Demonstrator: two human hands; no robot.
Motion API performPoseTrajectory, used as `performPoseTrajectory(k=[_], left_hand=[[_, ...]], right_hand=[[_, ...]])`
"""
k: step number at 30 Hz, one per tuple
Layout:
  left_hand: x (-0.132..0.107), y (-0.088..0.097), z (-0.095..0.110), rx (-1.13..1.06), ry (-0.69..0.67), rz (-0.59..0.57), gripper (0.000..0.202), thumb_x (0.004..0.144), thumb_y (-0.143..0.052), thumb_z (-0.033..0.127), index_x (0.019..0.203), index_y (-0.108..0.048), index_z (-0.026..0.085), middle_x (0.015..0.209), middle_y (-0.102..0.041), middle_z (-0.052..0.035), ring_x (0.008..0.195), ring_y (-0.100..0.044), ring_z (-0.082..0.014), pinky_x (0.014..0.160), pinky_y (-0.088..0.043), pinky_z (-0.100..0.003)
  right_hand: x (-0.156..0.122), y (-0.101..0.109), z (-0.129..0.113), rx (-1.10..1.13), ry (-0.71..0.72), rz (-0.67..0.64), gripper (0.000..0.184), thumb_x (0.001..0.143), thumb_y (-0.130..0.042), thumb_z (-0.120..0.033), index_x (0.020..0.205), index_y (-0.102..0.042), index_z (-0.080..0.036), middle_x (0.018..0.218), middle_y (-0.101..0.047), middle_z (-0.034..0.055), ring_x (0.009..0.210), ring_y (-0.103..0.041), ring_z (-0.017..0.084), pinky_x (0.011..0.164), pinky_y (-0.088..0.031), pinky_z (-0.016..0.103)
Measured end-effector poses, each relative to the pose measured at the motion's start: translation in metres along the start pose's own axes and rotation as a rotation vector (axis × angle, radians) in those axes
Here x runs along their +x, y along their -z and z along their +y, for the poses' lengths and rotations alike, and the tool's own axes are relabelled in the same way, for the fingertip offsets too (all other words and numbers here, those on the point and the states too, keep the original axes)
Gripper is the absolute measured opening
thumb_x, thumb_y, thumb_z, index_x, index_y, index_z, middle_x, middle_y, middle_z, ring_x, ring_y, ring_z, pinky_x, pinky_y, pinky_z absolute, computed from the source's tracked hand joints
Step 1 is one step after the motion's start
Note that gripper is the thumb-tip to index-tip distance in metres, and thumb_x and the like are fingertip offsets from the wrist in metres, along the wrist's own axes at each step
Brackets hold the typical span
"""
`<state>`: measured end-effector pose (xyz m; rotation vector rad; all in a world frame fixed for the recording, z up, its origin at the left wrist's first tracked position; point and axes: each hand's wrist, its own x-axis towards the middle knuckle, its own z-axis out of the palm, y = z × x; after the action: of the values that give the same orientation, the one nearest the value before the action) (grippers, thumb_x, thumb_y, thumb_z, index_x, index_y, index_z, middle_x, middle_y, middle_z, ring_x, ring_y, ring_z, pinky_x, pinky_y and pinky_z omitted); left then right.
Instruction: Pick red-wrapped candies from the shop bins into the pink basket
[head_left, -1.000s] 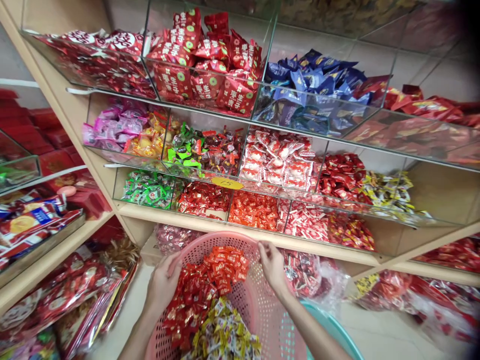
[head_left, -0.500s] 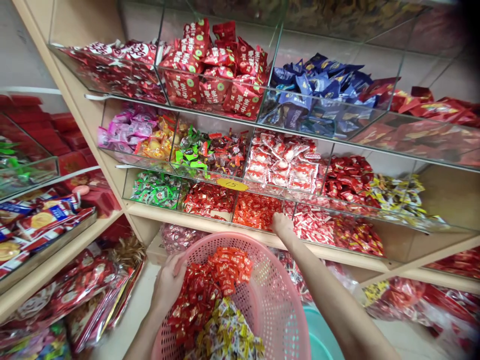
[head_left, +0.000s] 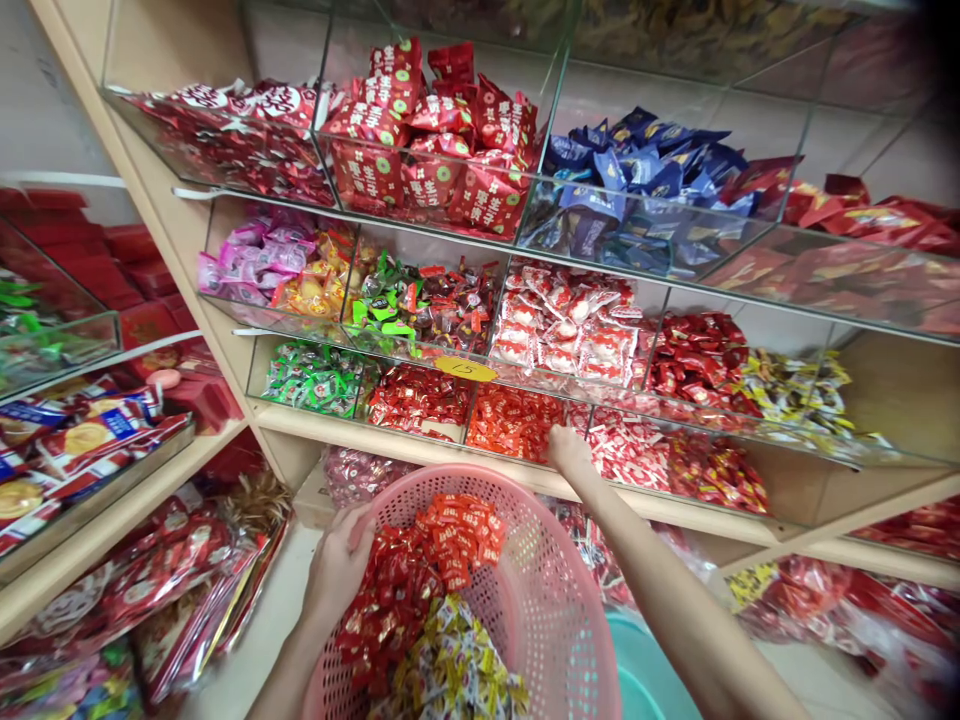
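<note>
My left hand [head_left: 341, 560] is closed over the left rim of a pink perforated plastic basket [head_left: 559, 580]. In the basket lie orange-red wrapped candies [head_left: 459, 535], darker red wrapped candies [head_left: 390, 600] and yellow-and-white wrapped candies [head_left: 457, 670], in three heaps. My right hand [head_left: 568, 450] is at the front of the lowest shelf, beside the bin of orange-red candies [head_left: 514, 422]. Its fingers look curled in, and whatever they may hold is hidden. Just right of that hand are pink-and-white wrapped candies [head_left: 626, 450].
Clear-fronted bins hold green candies [head_left: 315, 380], red-and-white packets [head_left: 562, 325], blue packets [head_left: 645, 180] and red bags [head_left: 427, 150]. A yellow oval label [head_left: 465, 369] marks one shelf edge. A teal basin [head_left: 645, 670] stands below the basket, and bagged goods [head_left: 150, 570] lie lower left.
</note>
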<state>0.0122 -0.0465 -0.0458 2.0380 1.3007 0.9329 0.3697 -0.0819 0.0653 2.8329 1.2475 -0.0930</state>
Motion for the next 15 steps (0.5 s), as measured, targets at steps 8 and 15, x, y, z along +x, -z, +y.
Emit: performPoseTrajectory(k=[8, 15], left_hand=[[0.001, -0.002, -0.001, 0.016, -0.019, 0.016, 0.031, 0.08, -0.043, 0.038, 0.101, -0.057, 0.02, 0.109, -0.058, -0.006, 0.102, -0.053, -0.0197, 0.092, -0.04, -0.034], [-0.002, -0.002, 0.001, 0.028, -0.021, 0.016, 0.031, 0.081, -0.042, 0.037, 0.102, -0.057, 0.019, 0.111, -0.057, -0.0065, 0.105, -0.052, -0.0196, 0.092, -0.04, -0.033]], right_hand=[[-0.056, 0.007, -0.013, 0.329, 0.663, 0.083, 0.01, 0.08, -0.047, -0.028, 0.082, -0.052, -0.019, 0.077, -0.06, 0.0022, 0.067, -0.055, 0.012, 0.061, -0.036, 0.021], [-0.081, -0.046, -0.051, 0.294, 0.896, 0.013, 0.007, 0.082, -0.045, -0.025, 0.082, -0.049, -0.019, 0.08, -0.058, 0.0014, 0.066, -0.053, 0.012, 0.058, -0.033, 0.022]])
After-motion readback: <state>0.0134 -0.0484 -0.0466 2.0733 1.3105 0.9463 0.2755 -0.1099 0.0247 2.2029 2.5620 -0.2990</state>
